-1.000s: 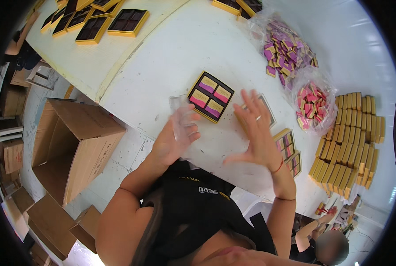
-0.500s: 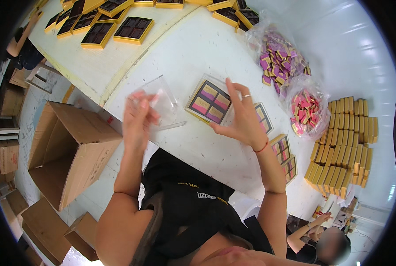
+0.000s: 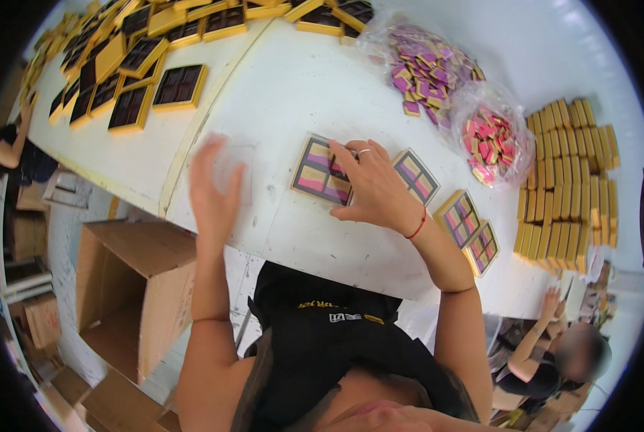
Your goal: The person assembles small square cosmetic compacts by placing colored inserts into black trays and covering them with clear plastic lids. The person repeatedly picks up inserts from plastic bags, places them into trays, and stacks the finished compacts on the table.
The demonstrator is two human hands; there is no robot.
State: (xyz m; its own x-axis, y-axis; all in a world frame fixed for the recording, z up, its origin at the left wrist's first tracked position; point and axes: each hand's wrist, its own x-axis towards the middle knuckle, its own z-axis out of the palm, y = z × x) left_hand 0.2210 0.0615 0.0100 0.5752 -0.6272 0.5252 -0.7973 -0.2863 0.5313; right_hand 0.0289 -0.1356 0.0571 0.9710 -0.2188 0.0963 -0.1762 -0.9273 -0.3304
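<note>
A square box [image 3: 309,177] of gold-wrapped pieces with pink and purple bands lies on the white table in front of me. My right hand [image 3: 381,189] reaches over its right side, thumb apart from the bent fingers, covering part of the pieces. Clear edging shows around the box; whether a lid is fully seated cannot be told. To the left, my left hand [image 3: 217,191] hovers, smeared by motion, with thumb and fingers apart and nothing visible between them. Beside it a clear plastic lid [image 3: 243,162] rests on the table, partly behind that hand.
More filled boxes [image 3: 416,176] line up to the right. Bags of purple pieces [image 3: 434,72] and pink pieces [image 3: 489,144] sit beyond, near stacked gold boxes [image 3: 563,180]. Dark-tray boxes [image 3: 180,86] crowd the far left. A cardboard carton [image 3: 138,281] stands below the table edge; people work both sides.
My left hand has come away from the clear lid, leaving it on the table. My right hand has moved from the box's right edge farther over its top. The whole view has shifted.
</note>
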